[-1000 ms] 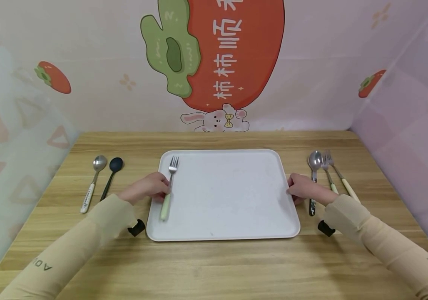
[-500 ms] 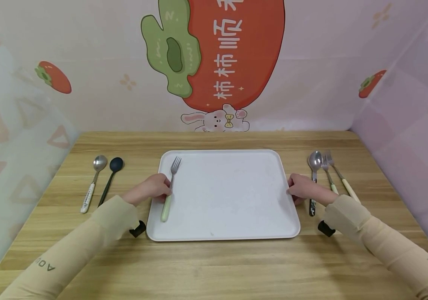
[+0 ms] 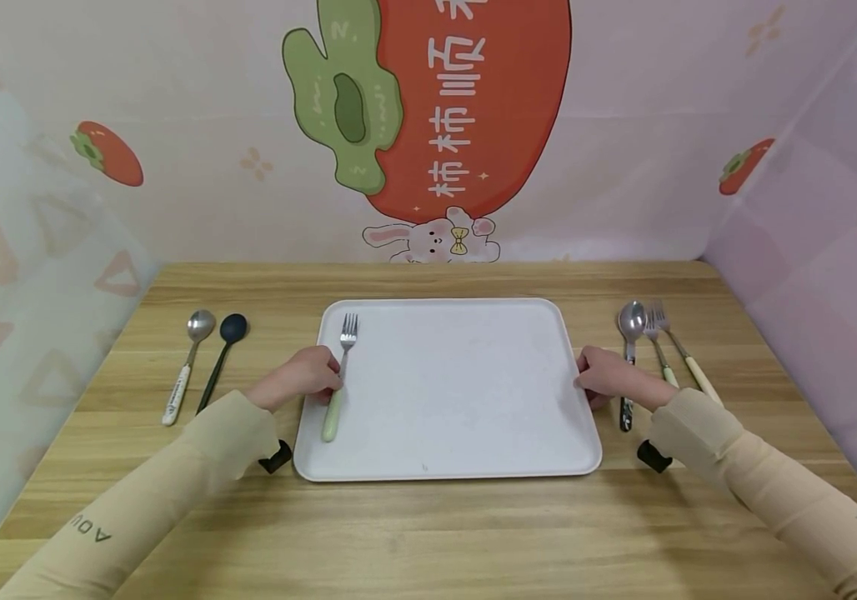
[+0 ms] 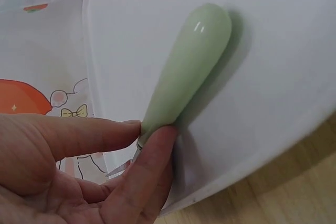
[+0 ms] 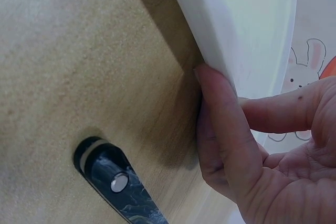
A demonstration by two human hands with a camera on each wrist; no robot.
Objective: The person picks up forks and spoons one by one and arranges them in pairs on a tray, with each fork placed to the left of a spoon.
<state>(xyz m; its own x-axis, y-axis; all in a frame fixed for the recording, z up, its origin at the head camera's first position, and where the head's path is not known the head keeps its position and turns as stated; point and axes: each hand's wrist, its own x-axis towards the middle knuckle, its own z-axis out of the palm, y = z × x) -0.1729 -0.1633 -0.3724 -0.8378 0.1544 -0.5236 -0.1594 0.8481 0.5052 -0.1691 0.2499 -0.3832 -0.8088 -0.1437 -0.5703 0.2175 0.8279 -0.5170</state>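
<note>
A white rectangular tray (image 3: pixel 458 383) lies in the middle of the wooden table. Over its left side, my left hand (image 3: pixel 304 372) pinches a fork (image 3: pixel 332 417) between thumb and fingers, where the pale green handle meets the metal neck. The fork's tines point to the back wall. In the left wrist view the rounded handle (image 4: pixel 191 64) sticks out beyond the fingertips, close over the tray, with its shadow beside it. My right hand (image 3: pixel 608 372) grips the tray's right rim, the thumb on the inner side and the fingers outside, as the right wrist view shows.
Left of the tray lie a spoon with a white handle (image 3: pixel 176 396) and a black spoon (image 3: pixel 233 329). At the right are a metal spoon with a dark patterned handle (image 3: pixel 632 319), a green-handled fork (image 3: pixel 659 354) and a cream-handled fork (image 3: pixel 701 381). Printed cloth walls enclose the table.
The fork in my left hand has turned slightly, its tines swinging a little to the right and then partly back. My right hand and the tray have not moved.
</note>
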